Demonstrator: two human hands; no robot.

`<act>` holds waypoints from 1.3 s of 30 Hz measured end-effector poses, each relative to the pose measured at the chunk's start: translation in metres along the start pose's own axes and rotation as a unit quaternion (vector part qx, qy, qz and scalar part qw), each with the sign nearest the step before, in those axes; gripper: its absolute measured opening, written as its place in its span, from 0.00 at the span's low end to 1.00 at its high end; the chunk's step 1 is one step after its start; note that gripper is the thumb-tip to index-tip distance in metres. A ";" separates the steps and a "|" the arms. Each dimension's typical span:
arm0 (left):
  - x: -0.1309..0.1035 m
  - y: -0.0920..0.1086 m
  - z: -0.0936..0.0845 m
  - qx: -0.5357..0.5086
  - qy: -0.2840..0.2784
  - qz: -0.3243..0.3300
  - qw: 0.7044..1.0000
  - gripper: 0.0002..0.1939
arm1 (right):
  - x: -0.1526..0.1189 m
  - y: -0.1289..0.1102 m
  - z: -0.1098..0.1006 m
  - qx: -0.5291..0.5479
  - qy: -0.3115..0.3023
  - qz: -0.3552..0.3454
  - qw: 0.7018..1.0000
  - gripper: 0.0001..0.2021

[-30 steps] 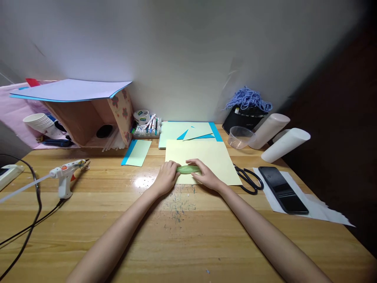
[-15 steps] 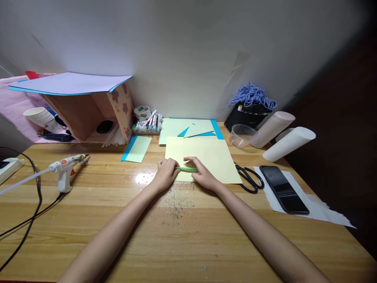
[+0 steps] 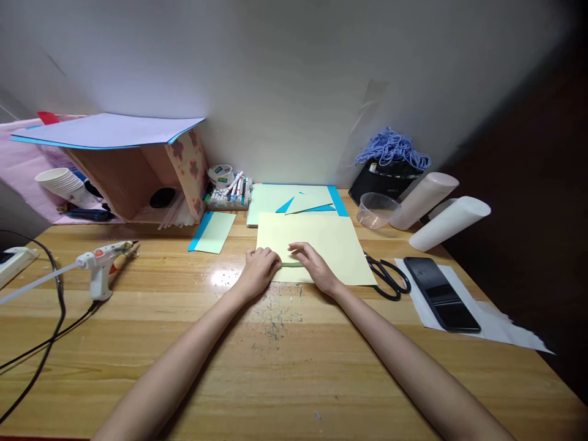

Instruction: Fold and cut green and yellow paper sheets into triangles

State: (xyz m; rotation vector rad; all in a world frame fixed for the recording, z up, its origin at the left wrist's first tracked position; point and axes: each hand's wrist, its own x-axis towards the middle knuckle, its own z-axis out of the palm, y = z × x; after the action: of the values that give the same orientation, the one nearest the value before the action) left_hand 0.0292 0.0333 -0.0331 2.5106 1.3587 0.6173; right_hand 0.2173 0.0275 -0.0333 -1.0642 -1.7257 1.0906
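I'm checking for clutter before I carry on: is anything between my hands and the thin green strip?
Nothing visible is. The left hand is at one end of the green strip, the right hand at the other. The scissors lie beyond the right hand, outside that gap.

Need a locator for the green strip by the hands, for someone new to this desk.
On the wooden desk, find the broad pale-yellow sheet at the centre. Near its front edge, the green strip runs sideways between the left hand and the right hand. It is narrow and deeper green, unlike that sheet or the blue-banded card to the left.
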 end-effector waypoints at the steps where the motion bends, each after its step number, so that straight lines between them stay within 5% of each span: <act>1: 0.000 0.000 0.000 -0.003 0.003 -0.001 1.000 0.05 | 0.000 0.001 0.000 -0.020 0.001 -0.004 1.000 0.15; 6: -0.001 0.000 -0.005 -0.042 0.025 -0.015 0.999 0.04 | -0.002 0.001 0.002 -0.166 0.017 -0.051 0.985 0.06; 15: -0.001 -0.005 -0.004 -0.042 0.061 -0.029 0.997 0.06 | 0.000 0.008 0.001 -0.244 0.108 -0.054 0.962 0.05; 31: 0.001 -0.007 -0.001 -0.023 0.049 -0.044 0.998 0.04 | 0.003 0.007 0.000 -0.215 0.102 -0.027 0.971 0.04; 35: 0.001 -0.010 -0.003 -0.051 0.084 -0.080 0.992 0.08 | 0.016 0.001 -0.037 -0.143 0.150 0.012 0.978 0.05; 39: 0.003 -0.013 -0.002 -0.065 0.069 -0.080 0.992 0.09 | 0.019 -0.004 -0.113 -0.161 0.336 0.019 0.928 0.09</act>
State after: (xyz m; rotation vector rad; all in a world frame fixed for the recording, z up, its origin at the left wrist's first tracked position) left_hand 0.0196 0.0429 -0.0353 2.2673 1.4979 0.8303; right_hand 0.3144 0.0724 0.0069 -1.4686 -1.3364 0.3749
